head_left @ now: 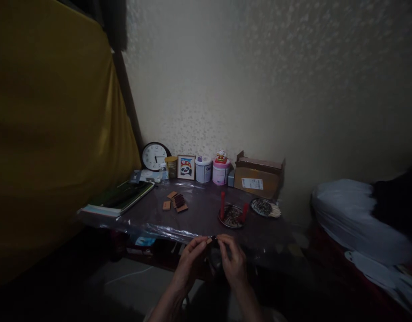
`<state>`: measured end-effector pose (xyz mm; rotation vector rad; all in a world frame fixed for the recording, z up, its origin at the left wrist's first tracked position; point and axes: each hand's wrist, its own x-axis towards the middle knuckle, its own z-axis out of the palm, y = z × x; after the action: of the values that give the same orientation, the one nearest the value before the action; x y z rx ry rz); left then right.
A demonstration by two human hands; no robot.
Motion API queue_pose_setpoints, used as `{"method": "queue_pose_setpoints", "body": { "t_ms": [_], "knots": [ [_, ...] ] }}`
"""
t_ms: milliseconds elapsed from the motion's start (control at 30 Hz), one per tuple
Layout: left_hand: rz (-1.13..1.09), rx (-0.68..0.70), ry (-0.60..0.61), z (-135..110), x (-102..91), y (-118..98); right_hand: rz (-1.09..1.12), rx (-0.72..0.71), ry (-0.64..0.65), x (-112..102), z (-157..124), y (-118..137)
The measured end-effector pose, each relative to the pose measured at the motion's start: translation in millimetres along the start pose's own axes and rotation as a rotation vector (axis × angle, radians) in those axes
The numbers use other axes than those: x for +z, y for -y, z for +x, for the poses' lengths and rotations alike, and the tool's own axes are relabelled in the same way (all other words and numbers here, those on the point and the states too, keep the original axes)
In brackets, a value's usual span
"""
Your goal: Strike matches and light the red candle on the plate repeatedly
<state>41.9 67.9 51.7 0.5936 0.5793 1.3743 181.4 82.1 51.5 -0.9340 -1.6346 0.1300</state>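
Narrow grips at lower centre

The table (203,210) spans the middle of the frame. At lower centre, the left hand (191,252) has its grip closed on a small brown piece (209,241). The right hand's (234,259) fingertips reach its dark end; whether they clamp it, I cannot tell.

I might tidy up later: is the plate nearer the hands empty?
Not empty: two red sticks rise from the plate; its dark speckles are too dim to identify.
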Motion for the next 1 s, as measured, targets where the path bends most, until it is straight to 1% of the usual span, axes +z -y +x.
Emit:
{"method": "queue_pose_setpoints", "body": {
  "t_ms": [100, 200, 233, 300, 367, 433, 533, 633, 733, 833, 1000],
  "knots": [
    [-0.011, 0.001, -0.007, 1, 0.9, 1, 0.001, -0.012, -0.060, -6, 4, 7],
    [-0.019, 0.003, -0.019, 3, 3.0, 0, 0.035, -0.076, -0.112, -11, 7, 16],
    [-0.023, 0.005, -0.022, 3, 4.2, -1, 0.033, -0.103, -0.094, -11, 7, 16],
    [-0.027, 0.010, -0.030, 3, 6.9, -2, -0.005, -0.122, 0.008, -8, 5, 6],
    [-0.019, 0.015, -0.036, 2, 8.7, -4, -0.095, -0.047, 0.024, -3, 3, -11],
    [-0.006, 0.016, -0.033, 1, 8.7, -4, -0.128, 0.021, -0.021, -1, 2, -28],
    [0.001, 0.021, -0.039, 0, 5.8, -4, -0.099, 0.147, -0.076, -4, 4, -37],
    [0.009, 0.022, -0.047, 0, 3.5, -1, 0.012, 0.261, -0.096, -8, 8, -28],
    [0.004, -0.003, -0.039, 0, 3.5, 2, 0.091, 0.301, -0.115, -9, 10, -15],
    [-0.024, -0.025, -0.027, -1, 4.6, 4, 0.144, 0.297, -0.111, -5, 9, -5],
    [-0.052, -0.032, -0.034, -3, 7.4, 4, 0.218, 0.227, -0.082, 2, 2, 2]
  ]
}}
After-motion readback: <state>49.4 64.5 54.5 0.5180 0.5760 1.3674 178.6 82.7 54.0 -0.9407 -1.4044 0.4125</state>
